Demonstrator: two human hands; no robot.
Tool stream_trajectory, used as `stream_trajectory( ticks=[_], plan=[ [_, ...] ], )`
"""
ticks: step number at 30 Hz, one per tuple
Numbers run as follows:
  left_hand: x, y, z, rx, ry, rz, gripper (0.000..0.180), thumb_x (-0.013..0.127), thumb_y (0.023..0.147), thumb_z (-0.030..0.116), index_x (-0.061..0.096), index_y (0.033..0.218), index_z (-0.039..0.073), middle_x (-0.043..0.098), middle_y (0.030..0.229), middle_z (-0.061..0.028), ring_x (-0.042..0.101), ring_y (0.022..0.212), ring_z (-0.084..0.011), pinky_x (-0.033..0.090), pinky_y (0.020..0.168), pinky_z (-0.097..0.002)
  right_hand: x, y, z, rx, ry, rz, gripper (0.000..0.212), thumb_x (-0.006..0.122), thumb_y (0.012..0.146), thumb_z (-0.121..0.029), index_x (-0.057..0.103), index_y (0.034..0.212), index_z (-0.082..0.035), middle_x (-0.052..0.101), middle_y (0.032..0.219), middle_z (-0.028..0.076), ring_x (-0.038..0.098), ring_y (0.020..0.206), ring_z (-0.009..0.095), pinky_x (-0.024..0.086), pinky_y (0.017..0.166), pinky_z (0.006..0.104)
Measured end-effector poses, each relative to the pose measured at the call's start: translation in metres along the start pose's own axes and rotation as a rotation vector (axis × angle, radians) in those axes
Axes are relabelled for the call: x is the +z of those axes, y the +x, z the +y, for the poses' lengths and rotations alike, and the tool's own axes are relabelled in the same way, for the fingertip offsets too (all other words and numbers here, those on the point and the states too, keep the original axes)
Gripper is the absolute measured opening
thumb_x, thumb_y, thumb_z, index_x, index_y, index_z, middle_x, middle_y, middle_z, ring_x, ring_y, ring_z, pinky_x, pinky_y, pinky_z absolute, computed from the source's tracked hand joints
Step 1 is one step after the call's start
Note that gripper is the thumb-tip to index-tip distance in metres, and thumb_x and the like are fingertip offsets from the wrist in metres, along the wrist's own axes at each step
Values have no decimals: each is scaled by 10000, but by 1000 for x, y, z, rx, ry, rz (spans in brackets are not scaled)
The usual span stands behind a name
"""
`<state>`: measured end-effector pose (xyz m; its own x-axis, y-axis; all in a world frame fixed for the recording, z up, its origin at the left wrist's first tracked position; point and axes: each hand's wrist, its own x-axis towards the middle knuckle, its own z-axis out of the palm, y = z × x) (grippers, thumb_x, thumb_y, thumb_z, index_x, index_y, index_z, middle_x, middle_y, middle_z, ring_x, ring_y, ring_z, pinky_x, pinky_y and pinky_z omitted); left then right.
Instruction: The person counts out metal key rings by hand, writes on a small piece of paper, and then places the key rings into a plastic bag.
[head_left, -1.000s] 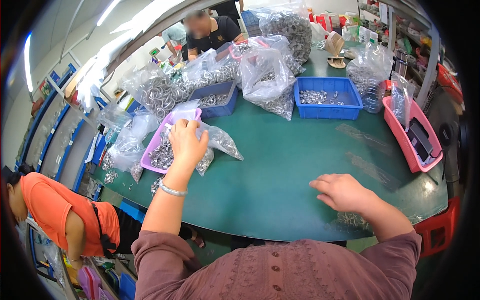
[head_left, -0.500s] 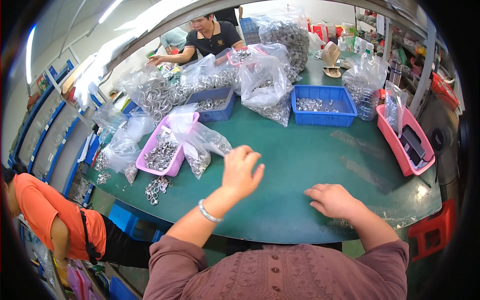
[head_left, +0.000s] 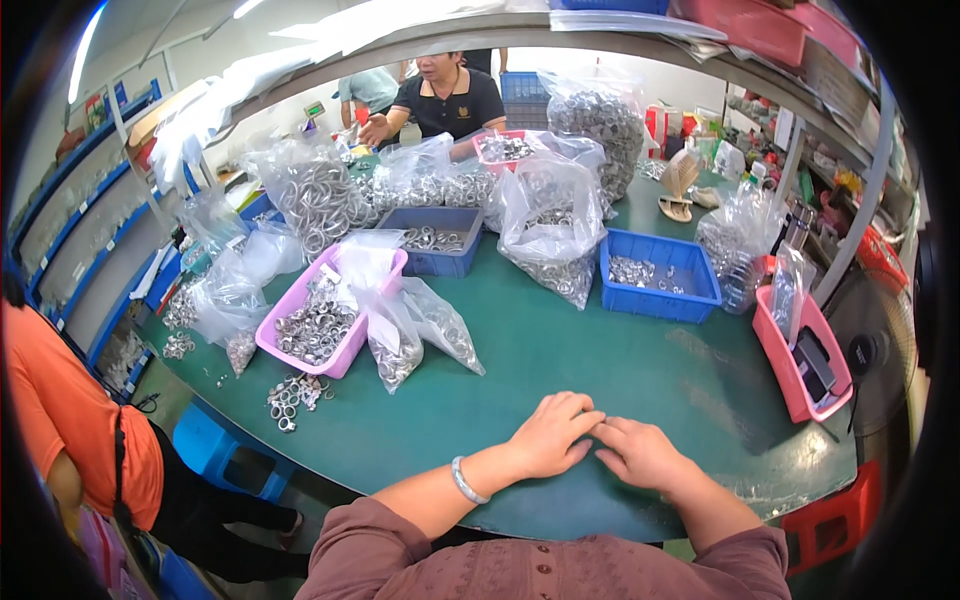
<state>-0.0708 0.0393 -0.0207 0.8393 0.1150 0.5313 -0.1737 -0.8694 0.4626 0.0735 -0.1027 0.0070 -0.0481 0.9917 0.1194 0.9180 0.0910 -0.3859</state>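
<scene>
While the left hand is bringing its fingertips against those of the right hand, both are hovering or resting low over the near part of the green table; which of the two, I cannot tell. Each hand is keeping its fingers loosely curled and partly spread, and whether anything small is sitting between the meeting fingertips is impossible to make out. On the left wrist, a pale bracelet is circling the skin. Beyond the left hand, two clear bags are lying side by side, the right bag and the left bag both holding small metal pieces, just beside a lilac basket that is holding many more. Loose metal rings are lying on the table in front of that basket. Farther back, a blue tray is holding a scatter of silvery parts, while a pink basket is standing near the table's right edge, holding a dark device.
</scene>
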Motion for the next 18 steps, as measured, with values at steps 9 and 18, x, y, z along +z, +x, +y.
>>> stream_trajectory(
  ticks=[9,18],
  plan=[
    [3,-13,-9,-73,-84,-48,181,661,773,121,589,923,50,508,1037,-103,484,1005,-295,390,885,-405,19,6,9,-87,85,43,344,649,772,-148,592,1111,-141,585,1110,60,546,922,281,479,800,381],
    [7,-14,-8,-88,-94,-94,153,661,784,142,587,884,52,510,1037,-99,487,1000,-289,395,876,-403,21,6,19,-152,152,28,321,670,748,-129,624,1065,-145,577,1114,53,508,907,278,456,814,376]
  ],
)
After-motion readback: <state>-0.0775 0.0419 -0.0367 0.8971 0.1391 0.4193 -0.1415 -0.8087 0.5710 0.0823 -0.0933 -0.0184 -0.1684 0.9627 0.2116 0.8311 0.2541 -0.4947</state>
